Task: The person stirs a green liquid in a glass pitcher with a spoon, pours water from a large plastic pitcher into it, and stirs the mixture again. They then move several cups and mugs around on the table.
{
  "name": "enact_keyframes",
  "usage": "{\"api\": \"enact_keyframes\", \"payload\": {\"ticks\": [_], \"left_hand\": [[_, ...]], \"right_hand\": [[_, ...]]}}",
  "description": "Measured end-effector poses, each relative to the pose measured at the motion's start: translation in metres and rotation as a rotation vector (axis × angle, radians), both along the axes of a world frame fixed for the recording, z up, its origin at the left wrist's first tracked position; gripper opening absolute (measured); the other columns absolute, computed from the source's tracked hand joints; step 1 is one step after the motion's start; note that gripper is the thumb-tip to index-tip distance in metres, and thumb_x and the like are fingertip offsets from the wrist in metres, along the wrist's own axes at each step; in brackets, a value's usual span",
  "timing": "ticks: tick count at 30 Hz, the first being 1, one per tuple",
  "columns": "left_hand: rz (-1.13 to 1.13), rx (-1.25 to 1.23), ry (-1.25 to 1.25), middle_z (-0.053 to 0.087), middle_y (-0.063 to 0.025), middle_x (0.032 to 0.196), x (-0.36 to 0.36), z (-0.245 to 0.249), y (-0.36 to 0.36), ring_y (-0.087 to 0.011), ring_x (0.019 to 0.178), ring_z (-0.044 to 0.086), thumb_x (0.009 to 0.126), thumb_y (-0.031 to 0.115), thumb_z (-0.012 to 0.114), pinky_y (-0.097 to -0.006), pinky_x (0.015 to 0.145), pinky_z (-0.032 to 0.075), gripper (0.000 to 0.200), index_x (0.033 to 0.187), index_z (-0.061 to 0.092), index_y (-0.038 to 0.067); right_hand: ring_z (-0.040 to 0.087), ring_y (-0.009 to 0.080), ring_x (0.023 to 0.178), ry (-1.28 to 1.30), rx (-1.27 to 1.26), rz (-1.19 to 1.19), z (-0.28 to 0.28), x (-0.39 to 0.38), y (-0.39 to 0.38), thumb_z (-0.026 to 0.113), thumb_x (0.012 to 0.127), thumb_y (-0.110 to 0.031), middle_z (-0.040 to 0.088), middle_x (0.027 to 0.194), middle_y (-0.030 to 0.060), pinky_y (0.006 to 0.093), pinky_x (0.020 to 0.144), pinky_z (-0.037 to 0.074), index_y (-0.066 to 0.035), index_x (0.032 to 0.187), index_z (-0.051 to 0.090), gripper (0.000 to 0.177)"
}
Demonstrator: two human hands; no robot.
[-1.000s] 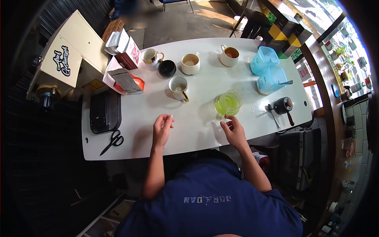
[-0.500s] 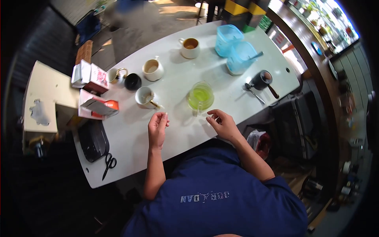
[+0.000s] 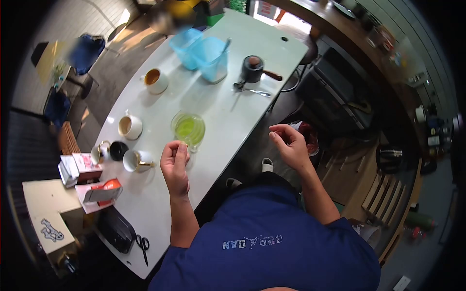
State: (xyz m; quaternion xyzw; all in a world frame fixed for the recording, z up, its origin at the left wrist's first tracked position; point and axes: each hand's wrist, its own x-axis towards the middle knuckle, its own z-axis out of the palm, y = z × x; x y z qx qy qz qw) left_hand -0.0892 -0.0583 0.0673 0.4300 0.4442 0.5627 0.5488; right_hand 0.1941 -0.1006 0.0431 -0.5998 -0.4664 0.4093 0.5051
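Note:
My left hand [image 3: 175, 167] is closed in a pinch over the table, just in front of a clear glass cup [image 3: 187, 127] of green liquid. Something tiny and pale may sit at its fingertips, too small to name. My right hand [image 3: 292, 147] hangs past the table's front edge, fingers loosely bent and apart, holding nothing visible. Left of the glass cup are a white mug with a gold handle [image 3: 137, 161], a black cup [image 3: 118, 151] and a cream mug [image 3: 130, 127]. Farther back is a white mug [image 3: 156, 81] with a brown inside.
Two light-blue plastic containers [image 3: 212, 60] stand at the back of the white table [image 3: 233, 116]. A dark pot with a wooden handle [image 3: 253, 69] and a spoon [image 3: 255, 91] lie to the right. Scissors [image 3: 142, 247], a black tray [image 3: 116, 230] and paper packets [image 3: 99, 194] occupy the near left.
My view has turned to the right, so the table appears shifted left and tilted. My right hand has moved away from the glass cup, beyond the table edge. The left stays pinched.

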Motion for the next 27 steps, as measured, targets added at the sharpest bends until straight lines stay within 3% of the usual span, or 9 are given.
{"api": "enact_keyframes", "payload": {"ticks": [10,18,23,25,27], "left_hand": [[-0.393,0.029,-0.016,0.049,0.0048,0.069,0.165,0.012,0.017,-0.0022,0.059,0.037,0.092,0.012,0.06,-0.0174,0.053,0.027,0.009,0.088,0.058,0.004],[-0.682,0.039,-0.033,0.047,0.0066,0.069,0.293,0.011,0.008,-0.0008,0.059,0.036,0.093,0.012,0.059,-0.0172,0.052,0.025,0.01,0.088,0.059,0.003],[-0.776,0.001,-0.022,0.047,0.0065,0.07,0.336,0.008,-0.005,-0.0006,0.06,0.037,0.093,0.012,0.059,-0.0173,0.053,0.027,0.01,0.088,0.058,0.003],[-0.79,0.0,-0.016,0.048,0.0063,0.07,0.343,0.008,-0.007,-0.0008,0.061,0.037,0.093,0.012,0.058,-0.0175,0.054,0.028,0.01,0.088,0.058,0.003],[-0.795,-0.004,-0.024,0.048,0.0061,0.069,0.344,0.011,-0.008,-0.0011,0.061,0.038,0.093,0.012,0.058,-0.0175,0.055,0.028,0.01,0.088,0.058,0.003]], "right_hand": [[0.05,0.0012,0.071,-0.007,0.167,-0.362,0.016,0.123,-0.062,0.066,0.087,-0.013,0.059,0.079,-0.0036,0.017,0.064,0.042,-0.001,0.1,0.065,0.017],[0.049,-0.0001,0.07,0.024,0.154,-0.624,0.01,0.206,-0.13,0.065,0.087,-0.009,0.058,0.079,-0.0049,0.0156,0.062,0.041,-0.001,0.099,0.065,0.014],[0.048,-0.0005,0.069,0.034,0.146,-0.676,0.014,0.235,-0.15,0.065,0.088,-0.009,0.057,0.077,-0.0055,0.015,0.061,0.041,-0.001,0.1,0.064,0.015],[0.042,-0.0016,0.066,0.021,0.144,-0.69,0.013,0.242,-0.15,0.063,0.089,-0.006,0.054,0.077,-0.0075,0.0142,0.058,0.033,-0.001,0.104,0.063,0.016],[0.043,-0.0016,0.066,0.035,0.146,-0.687,0.012,0.244,-0.146,0.063,0.089,-0.006,0.054,0.078,-0.0076,0.014,0.058,0.033,-0.001,0.104,0.063,0.016]]}}
